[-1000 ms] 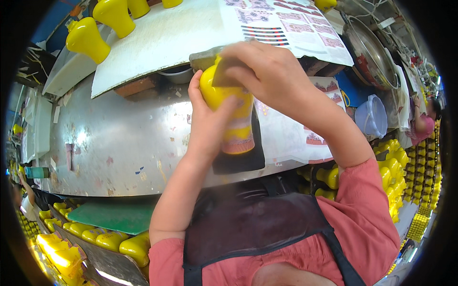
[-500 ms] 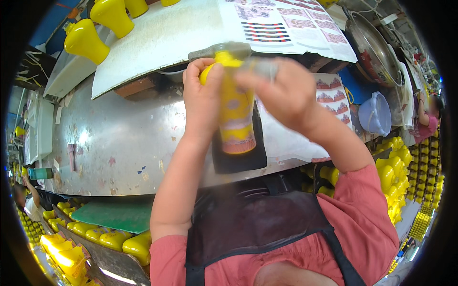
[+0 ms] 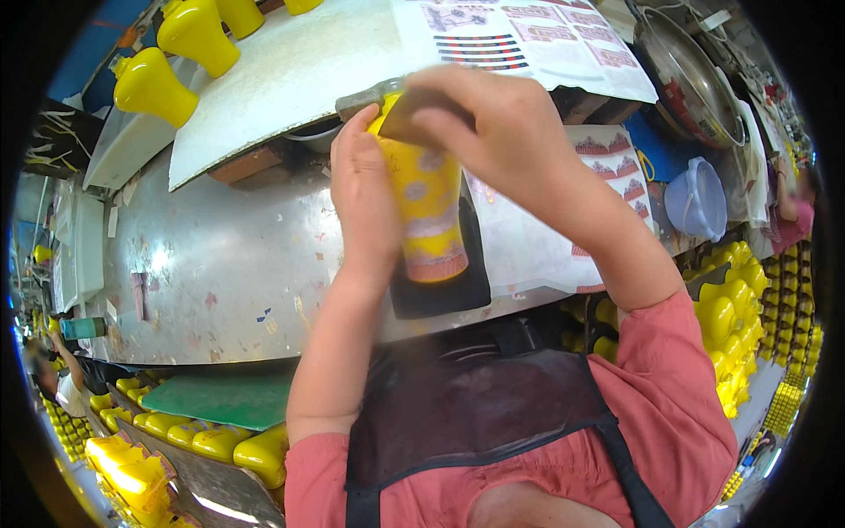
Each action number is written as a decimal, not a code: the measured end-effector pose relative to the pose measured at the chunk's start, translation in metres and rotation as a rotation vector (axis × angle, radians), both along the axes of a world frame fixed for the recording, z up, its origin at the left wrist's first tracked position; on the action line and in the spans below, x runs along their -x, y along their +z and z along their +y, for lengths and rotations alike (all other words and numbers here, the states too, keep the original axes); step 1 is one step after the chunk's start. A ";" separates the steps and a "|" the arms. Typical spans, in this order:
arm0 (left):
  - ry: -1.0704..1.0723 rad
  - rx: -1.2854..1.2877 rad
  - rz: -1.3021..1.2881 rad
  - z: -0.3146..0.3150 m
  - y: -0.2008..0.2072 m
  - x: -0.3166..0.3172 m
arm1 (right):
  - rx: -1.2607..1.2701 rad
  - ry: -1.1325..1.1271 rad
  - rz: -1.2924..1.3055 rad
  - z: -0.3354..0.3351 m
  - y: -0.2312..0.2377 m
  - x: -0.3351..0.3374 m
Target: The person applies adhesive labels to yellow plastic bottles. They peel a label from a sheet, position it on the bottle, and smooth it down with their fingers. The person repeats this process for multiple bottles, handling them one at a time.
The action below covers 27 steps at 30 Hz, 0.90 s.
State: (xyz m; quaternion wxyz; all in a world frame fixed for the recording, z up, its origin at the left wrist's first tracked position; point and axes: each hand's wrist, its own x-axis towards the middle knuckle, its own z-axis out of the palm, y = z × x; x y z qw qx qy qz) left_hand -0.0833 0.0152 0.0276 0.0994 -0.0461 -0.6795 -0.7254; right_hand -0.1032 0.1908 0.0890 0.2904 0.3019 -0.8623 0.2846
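Note:
A yellow bottle with purple and pink printed decoration lies on a black pad, its neck pointing away from me. My left hand is closed along the bottle's left side near the shoulder. Over the upper part of the bottle, my right hand pinches a flat brown scraper-like piece between thumb and fingers. That piece is slanted against the bottle's shoulder, and its exact kind cannot be made out. A grey block sits by the bottle's neck, partly hidden by my hands.
Printed decal sheets lie right of the bottle, with more on the white board beyond. Plain yellow bottles stand far left. A light blue bucket is at the right. Yellow bottles lie below the metal table's near edge.
My right hand has moved slightly up and left over the bottle's shoulder, and the blurred piece it holds now shows as brown and flat. The left hand keeps hold of the bottle.

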 end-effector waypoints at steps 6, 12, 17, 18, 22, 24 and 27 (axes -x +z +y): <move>-0.075 -0.042 -0.026 -0.003 -0.009 0.003 | -0.119 0.011 0.355 0.007 -0.004 -0.021; -0.128 -0.263 -0.103 -0.008 -0.008 0.001 | -0.147 0.286 0.180 0.003 -0.025 -0.060; -0.028 0.016 -0.056 -0.001 -0.007 -0.012 | 0.020 -0.137 0.265 0.014 -0.029 -0.052; -0.019 0.099 -0.065 0.001 -0.008 -0.016 | 0.012 -0.080 0.294 0.014 -0.030 -0.059; -0.129 -0.128 -0.078 0.002 -0.010 -0.016 | 0.124 0.168 0.011 0.007 -0.049 -0.080; -0.148 -0.212 -0.096 0.002 -0.010 -0.017 | 0.347 -0.075 -0.312 0.009 -0.056 -0.078; -0.144 -0.227 -0.076 0.002 -0.011 -0.019 | 0.396 -0.063 -0.173 0.009 -0.054 -0.075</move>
